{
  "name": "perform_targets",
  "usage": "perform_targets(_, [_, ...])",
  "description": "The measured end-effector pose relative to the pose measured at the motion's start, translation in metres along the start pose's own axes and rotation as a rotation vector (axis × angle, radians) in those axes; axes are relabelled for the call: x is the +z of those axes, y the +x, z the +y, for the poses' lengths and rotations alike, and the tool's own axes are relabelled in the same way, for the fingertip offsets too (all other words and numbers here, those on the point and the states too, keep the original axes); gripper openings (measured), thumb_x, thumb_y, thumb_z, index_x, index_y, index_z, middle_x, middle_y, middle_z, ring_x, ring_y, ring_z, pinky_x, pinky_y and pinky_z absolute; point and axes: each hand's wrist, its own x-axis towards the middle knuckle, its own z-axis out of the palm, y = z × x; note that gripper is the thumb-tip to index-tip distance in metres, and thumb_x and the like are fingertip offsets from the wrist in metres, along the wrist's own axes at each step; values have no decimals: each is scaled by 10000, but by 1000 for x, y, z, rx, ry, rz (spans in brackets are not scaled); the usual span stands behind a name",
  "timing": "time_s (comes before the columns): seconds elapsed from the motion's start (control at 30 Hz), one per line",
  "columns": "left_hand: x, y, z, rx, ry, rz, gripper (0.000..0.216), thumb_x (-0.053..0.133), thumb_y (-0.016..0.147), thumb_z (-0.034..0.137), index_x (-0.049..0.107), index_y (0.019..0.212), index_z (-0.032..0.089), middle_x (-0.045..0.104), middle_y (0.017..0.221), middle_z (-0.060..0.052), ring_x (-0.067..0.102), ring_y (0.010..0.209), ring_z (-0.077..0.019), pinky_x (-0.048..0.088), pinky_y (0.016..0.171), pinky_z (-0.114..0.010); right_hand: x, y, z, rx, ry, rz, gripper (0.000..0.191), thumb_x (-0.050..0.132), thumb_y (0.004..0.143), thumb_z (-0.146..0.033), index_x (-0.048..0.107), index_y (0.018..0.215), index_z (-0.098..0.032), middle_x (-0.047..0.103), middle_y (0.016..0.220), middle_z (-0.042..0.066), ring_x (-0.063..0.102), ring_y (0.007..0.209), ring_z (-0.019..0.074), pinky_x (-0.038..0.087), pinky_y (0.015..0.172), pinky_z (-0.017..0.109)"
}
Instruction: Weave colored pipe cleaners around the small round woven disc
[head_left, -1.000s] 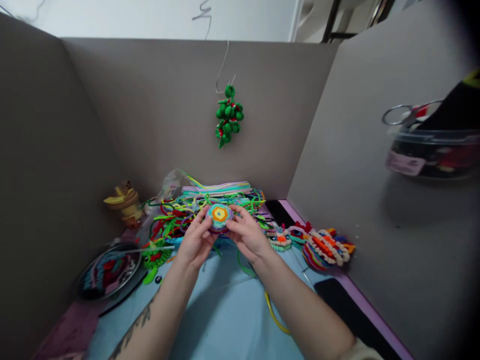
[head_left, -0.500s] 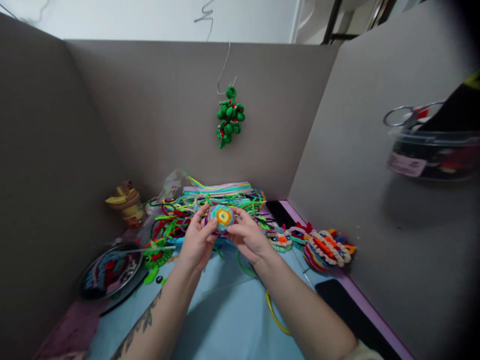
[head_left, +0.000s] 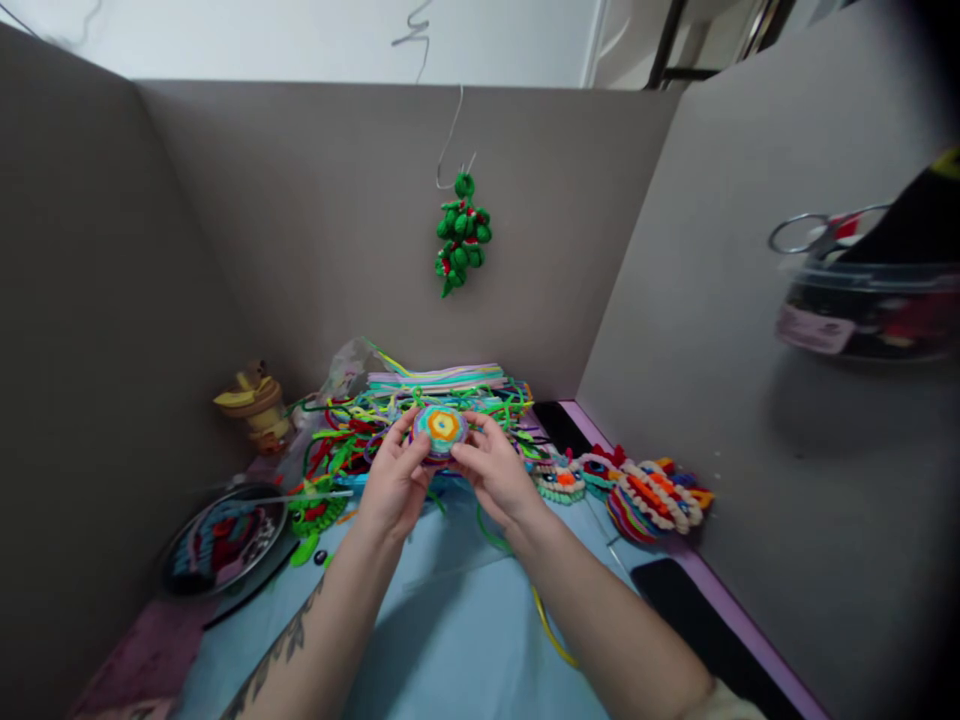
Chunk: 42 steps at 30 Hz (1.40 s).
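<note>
Round multicoloured piece (head_left: 442,430) at centre, strands (head_left: 439,380) beyond at twelve o'clock: left hand (head_left: 391,482) pinching its nine, right hand (head_left: 501,476) its three! Looks light, soft, hardly slippery; a rim grip suits.

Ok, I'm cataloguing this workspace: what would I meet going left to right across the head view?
Round dark dish, bright green yarn piece, left hand, round blue-orange-yellow yarn piece, right hand, round orange-and-cream yarn piece, clear plastic tub.
</note>
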Motion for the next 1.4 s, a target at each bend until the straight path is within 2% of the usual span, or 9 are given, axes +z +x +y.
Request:
perform_targets(0.2, [-6, 5, -2, -27, -25, 8, 375, 752, 730, 232, 619, 1078, 185, 685, 1075, -57, 660, 885, -165, 547, 707, -255, -7, 3, -10, 17, 101, -76, 451, 769, 591, -155, 560, 985, -225, 663, 888, -5, 632, 833, 144, 503, 727, 256])
perform_targets(0.47, [-12, 9, -9, -181, -8, 72, 225, 713, 775, 253, 644, 968, 159, 699, 909, -47, 652, 708, -123, 536, 605, -216, -10, 6, -8, -14, 40, 17, 454, 793, 584, -165, 562, 971, -222, 652, 814, -18, 609, 684, 109, 495, 601, 213])
perform_targets(0.63, [-9, 8, -1, -175, 54, 24, 316, 722, 762, 246, 632, 1055, 172, 684, 1016, -65, 663, 774, -141, 560, 690, -260, -11, 7, -12, -86, -89, -7, 506, 767, 591, -160, 529, 1032, -230, 618, 744, -45, 583, 638, 106, 473, 591, 217])
perform_targets(0.8, [-8, 4, 4, -117, 82, -140, 509, 759, 726, 318, 575, 1191, 223, 637, 1161, -89, 649, 933, -198, 548, 762, -314, -12, 2, -14, -274, -428, -107, 622, 664, 673, -89, 453, 1232, -261, 586, 714, -68, 576, 690, 121, 457, 695, 249])
perform_targets(0.97, [-13, 4, 2, -60, 165, -165, 580, 799, 681, 244, 569, 1213, 223, 649, 1111, -87, 637, 943, -200, 505, 736, -253, -10, -2, -17, -254, -595, -276, 643, 626, 726, -85, 426, 1310, -264, 625, 758, -54, 607, 740, 134, 449, 764, 282])
perform_targets(1.07, [-13, 6, 2, -40, 186, -108, 575, 800, 671, 233, 578, 1201, 218, 659, 1059, -70, 640, 897, -180, 489, 729, -238, -12, 1, -18, -194, -566, -302, 604, 669, 724, -124, 443, 1268, -256, 629, 759, -54, 612, 734, 134, 447, 746, 278])
perform_targets(1.17, [-12, 7, 3, -26, 221, -84, 606, 808, 654, 242, 578, 1215, 221, 667, 1044, -63, 639, 893, -178, 480, 747, -237, -17, 6, -17, -126, -499, -289, 420, 690, 735, -195, 525, 1119, -236, 621, 725, -52, 594, 679, 125, 433, 669, 256])
perform_targets(1.27, [-13, 6, 2, -26, 291, -106, 644, 809, 654, 244, 570, 1251, 225, 665, 1096, -77, 632, 962, -203, 471, 814, -254, -19, 8, -16, -92, -527, -295, 218, 697, 727, -216, 599, 922, -207, 626, 718, -36, 586, 668, 125, 433, 650, 251])
perform_targets(1.4, [-15, 6, 3, -16, 398, -150, 723, 818, 640, 203, 532, 1304, 219, 646, 1182, -90, 604, 1070, -234, 456, 896, -270, -18, 7, -17, -108, -586, -328, 155, 707, 709, -199, 626, 841, -201, 650, 773, -15, 601, 716, 137, 458, 689, 265])
